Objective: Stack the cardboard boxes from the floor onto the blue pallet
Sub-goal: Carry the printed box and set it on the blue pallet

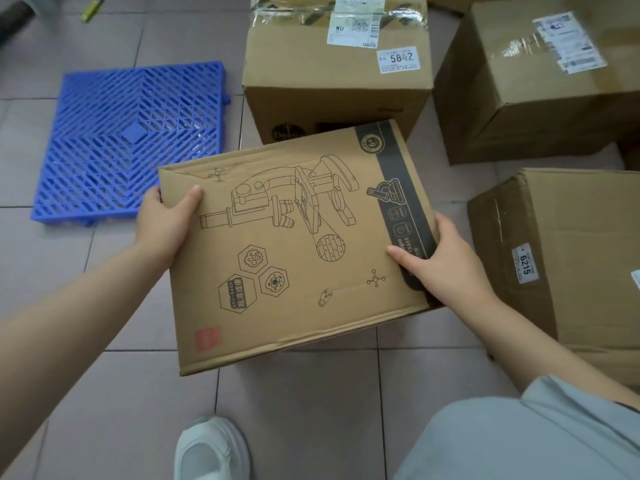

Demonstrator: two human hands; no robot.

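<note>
I hold a flat cardboard box printed with a microscope drawing [294,244] above the tiled floor, in the middle of the view. My left hand [166,223] grips its left edge, thumb on top. My right hand [440,258] grips its right edge over the dark printed band. The blue pallet [131,140], a slatted plastic square, lies on the floor to the upper left with nothing on it; the held box's left corner is close to its near right corner.
Three more cardboard boxes stand on the floor: one labelled 5842 [336,74] behind the held box, one at the upper right [533,81], one labelled 6215 [568,258] at the right. My shoe [211,448] and knee are below. A yellow-green lighter [91,8] lies far left.
</note>
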